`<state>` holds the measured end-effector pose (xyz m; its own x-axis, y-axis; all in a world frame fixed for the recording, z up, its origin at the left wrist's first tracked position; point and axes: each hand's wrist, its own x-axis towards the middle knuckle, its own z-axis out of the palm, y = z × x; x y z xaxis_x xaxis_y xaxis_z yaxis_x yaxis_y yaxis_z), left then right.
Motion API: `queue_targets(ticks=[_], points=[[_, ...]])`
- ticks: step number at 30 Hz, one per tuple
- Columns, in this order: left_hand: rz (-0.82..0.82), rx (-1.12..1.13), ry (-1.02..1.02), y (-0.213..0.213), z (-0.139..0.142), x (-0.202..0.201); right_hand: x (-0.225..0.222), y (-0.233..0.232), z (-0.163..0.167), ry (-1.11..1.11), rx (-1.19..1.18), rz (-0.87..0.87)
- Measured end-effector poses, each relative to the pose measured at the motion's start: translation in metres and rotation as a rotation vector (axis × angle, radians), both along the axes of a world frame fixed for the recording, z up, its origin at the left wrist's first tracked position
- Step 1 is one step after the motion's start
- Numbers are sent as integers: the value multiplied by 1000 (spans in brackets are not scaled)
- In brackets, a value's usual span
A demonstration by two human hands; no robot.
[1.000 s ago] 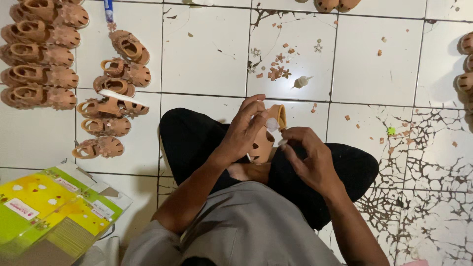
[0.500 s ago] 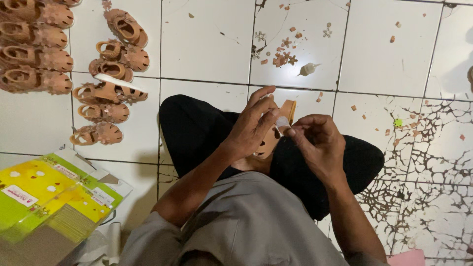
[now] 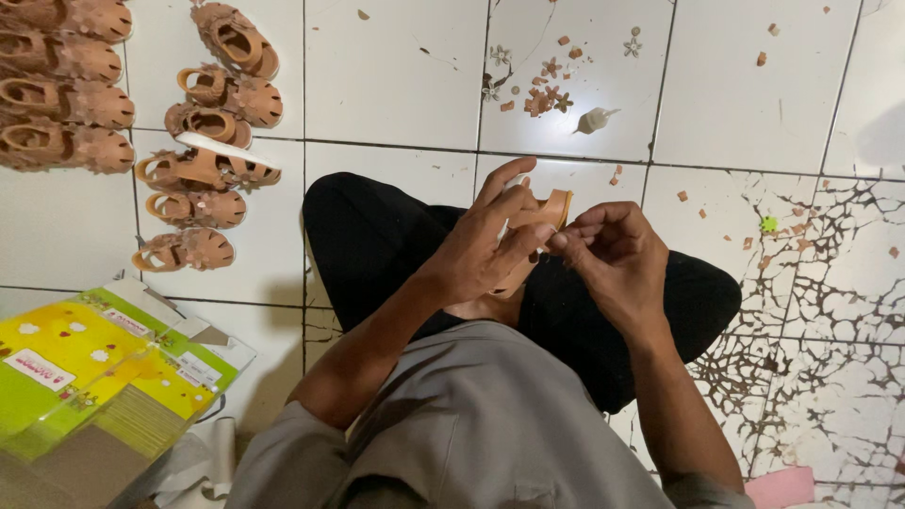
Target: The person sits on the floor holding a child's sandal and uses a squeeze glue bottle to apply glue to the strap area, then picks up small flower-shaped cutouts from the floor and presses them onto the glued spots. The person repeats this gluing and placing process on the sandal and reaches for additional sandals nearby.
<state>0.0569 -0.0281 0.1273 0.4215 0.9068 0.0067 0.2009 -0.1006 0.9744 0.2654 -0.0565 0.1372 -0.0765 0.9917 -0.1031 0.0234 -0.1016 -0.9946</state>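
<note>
The left hand (image 3: 481, 254) has opened its fingers over the small tan sandal (image 3: 539, 219) (forefinger now raised); the right hand (image 3: 613, 259) has closed in.

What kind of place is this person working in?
Probably a small home workshop for making children's sandals, worked on the white tiled floor: rows of small tan sandals, loose flower trims, and both hands on one tan sandal.
</note>
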Motion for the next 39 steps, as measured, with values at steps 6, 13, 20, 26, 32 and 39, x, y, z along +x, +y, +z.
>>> queue_targets(ticks=[6,13,20,26,32,39], points=[[-26,-173,-112,-2,-15,5,-6,1,6,-508,-88,109],[228,-629,-454,-15,-43,15,-9,0,17,-266,55,71],[391,-315,-344,-33,-70,26,-28,-2,15,-652,-66,-16],[318,-31,-211,-25,-80,28,-45,2,-4,-557,-88,-129],[312,-746,-741,-2,-89,15,-30,7,-30,-573,164,-87],[322,-986,-956,18,-91,4,44,73,-126,-602,-45,-269]])
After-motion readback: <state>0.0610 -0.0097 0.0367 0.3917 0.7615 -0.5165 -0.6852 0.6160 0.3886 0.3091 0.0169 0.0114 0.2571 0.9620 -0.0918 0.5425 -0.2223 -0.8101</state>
